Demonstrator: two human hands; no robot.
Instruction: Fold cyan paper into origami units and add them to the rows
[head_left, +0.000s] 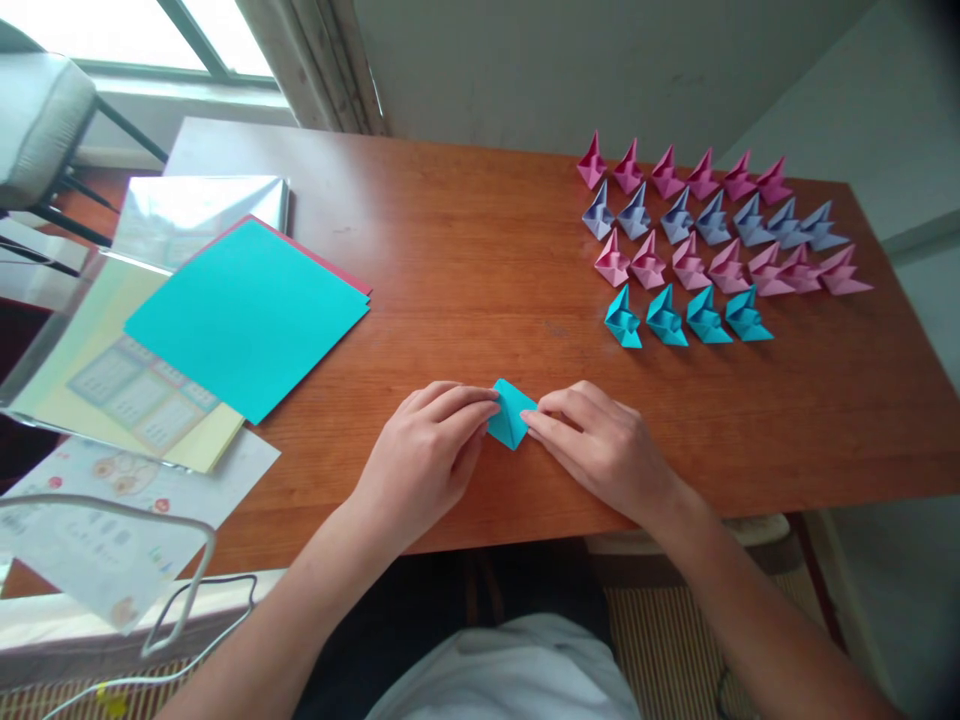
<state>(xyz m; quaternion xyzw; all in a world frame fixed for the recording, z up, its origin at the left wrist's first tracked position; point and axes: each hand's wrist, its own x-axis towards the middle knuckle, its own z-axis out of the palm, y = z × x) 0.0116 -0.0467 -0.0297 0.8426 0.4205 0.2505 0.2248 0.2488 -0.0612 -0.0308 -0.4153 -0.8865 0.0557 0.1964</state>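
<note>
Between my two hands, close to the table's front edge, is a small folded piece of turquoise paper (512,420), roughly kite-shaped with a crease down it. My left hand (435,440) has its fingers closed together on the paper's left side. On the right side, the fingertips of my right hand (592,435) pinch the paper's edge. Beyond my right hand stands a row of folded turquoise origami pieces (703,316) with pointed tips. Whether the paper lies flat on the wood or is slightly lifted, I cannot tell.
Behind the turquoise row stand rows of pink (727,268), greyish-purple (712,218) and magenta origami pieces (703,175). Turquoise sheets (251,315) lie on the left over a plastic-wrapped pack (202,215). A printed white sheet (135,520) overhangs the wooden table (450,250).
</note>
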